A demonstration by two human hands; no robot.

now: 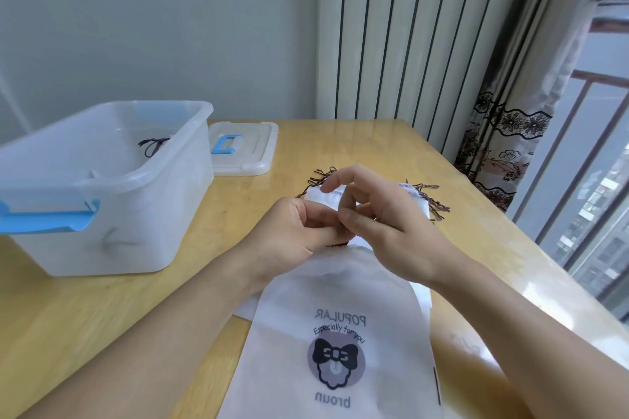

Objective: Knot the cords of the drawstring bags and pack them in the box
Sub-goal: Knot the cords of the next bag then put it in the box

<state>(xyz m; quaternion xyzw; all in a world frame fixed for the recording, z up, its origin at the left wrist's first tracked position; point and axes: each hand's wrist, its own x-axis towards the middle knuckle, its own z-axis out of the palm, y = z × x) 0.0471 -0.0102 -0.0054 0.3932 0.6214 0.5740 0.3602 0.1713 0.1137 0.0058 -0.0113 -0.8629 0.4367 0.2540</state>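
A white drawstring bag (340, 303) with a printed bow logo lies flat in front of me, its mouth under my hands. My left hand (292, 235) and my right hand (377, 214) meet above the mouth with curled fingers, pinching its brown cord; the cord itself is mostly hidden between the fingers. More white bags (326, 196) lie beyond, with brown cords (432, 201) spread at both sides. The clear plastic box (112, 187) with blue latches stands at the left and holds a bag with a tied cord (153, 144).
The box's lid (245, 153) with a blue handle lies flat behind the box. The wooden table (102, 316) ends at the right near a curtain (503, 153) and a window. A wall and a radiator stand behind.
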